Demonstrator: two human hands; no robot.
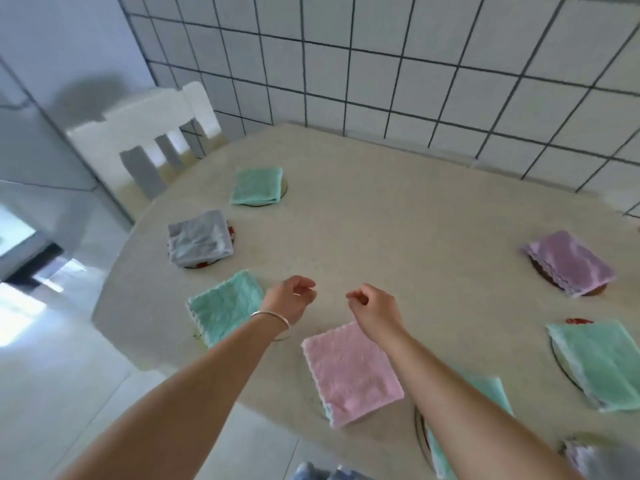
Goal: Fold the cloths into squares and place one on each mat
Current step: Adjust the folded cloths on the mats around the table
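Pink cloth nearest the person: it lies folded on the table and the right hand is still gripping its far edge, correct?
Not quite. In the head view the pink cloth lies folded on the table, but the right hand hovers above its far edge, fingers loosely curled, gripping nothing.

Folded cloths [351, 372] on table [398, 220] (both hands [289, 299] empty)

A beige speckled tabletop [398, 216] carries round mats, each topped by a folded cloth, ringed around its bare middle: to the left a green cloth [257, 186], a grey cloth [199, 241] (its mat barely peeking out), right a lilac cloth [571, 262].
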